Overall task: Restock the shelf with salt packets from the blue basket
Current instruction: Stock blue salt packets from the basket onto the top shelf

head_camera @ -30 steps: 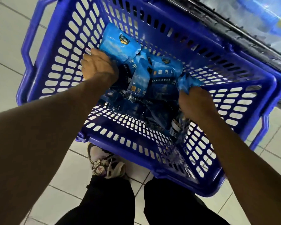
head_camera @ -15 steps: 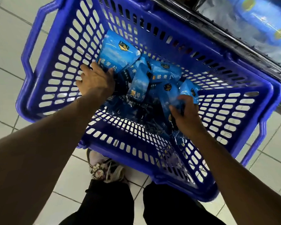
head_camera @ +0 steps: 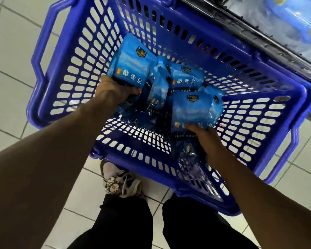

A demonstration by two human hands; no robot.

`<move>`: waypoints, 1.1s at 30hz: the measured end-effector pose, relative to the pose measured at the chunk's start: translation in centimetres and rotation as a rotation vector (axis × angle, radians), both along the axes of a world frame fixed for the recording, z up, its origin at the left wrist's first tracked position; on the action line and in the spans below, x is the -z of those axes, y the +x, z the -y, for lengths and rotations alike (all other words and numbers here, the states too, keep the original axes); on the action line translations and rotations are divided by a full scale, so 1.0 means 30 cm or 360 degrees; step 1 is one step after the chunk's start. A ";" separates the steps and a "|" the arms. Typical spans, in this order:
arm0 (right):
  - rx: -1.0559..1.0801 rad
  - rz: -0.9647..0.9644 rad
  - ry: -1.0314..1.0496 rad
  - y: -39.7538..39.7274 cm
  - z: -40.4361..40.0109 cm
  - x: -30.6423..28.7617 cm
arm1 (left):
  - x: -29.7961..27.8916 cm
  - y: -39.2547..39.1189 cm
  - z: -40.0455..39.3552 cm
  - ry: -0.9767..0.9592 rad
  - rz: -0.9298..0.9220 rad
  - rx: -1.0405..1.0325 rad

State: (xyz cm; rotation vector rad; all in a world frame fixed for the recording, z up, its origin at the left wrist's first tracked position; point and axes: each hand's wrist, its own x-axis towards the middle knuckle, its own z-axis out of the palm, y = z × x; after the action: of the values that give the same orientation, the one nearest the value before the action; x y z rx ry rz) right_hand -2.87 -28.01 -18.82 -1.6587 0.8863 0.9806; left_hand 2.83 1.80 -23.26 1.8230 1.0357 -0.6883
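Both hands (head_camera: 115,92) (head_camera: 207,139) grip blue packets (head_camera: 131,69) printed "藏青盐".

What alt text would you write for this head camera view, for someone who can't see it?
Seen from above, a person's left hand and right hand each grip a blue salt packet inside a blue basket on a tiled floor; more packets lie between them.

Glossy blue salt packets (head_camera: 171,90) heaped in blue basket (head_camera: 258,123)
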 end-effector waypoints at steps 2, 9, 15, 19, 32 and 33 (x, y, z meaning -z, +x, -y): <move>0.0242 -0.0095 0.0212 0.016 -0.001 -0.025 | -0.017 -0.010 0.019 -0.0064 -0.0016 -0.0013; 0.0238 -0.0048 0.0459 -0.001 -0.020 -0.232 | -0.280 -0.046 0.091 -0.0097 -0.0008 -0.0099; 0.0478 -0.0092 0.0621 -0.098 -0.064 -0.595 | -0.694 -0.243 0.120 -0.0798 0.0114 -0.0923; 0.0508 -0.0003 0.0595 -0.146 -0.083 -0.903 | -1.019 -0.379 0.153 -0.1193 0.0217 -0.1186; 0.0613 0.0311 0.0638 -0.409 0.169 -2.022 | -2.107 -0.605 0.274 -0.1264 0.0404 -0.0874; 0.0623 0.0355 0.0603 -0.442 0.190 -2.108 | -2.186 -0.611 0.292 -0.1203 0.0399 -0.0788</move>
State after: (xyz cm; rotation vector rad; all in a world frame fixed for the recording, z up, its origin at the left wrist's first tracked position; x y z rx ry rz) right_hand -16.13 -33.70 44.41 -1.1878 0.7795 0.6315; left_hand -15.51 -6.95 42.32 0.9209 0.8488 -0.4401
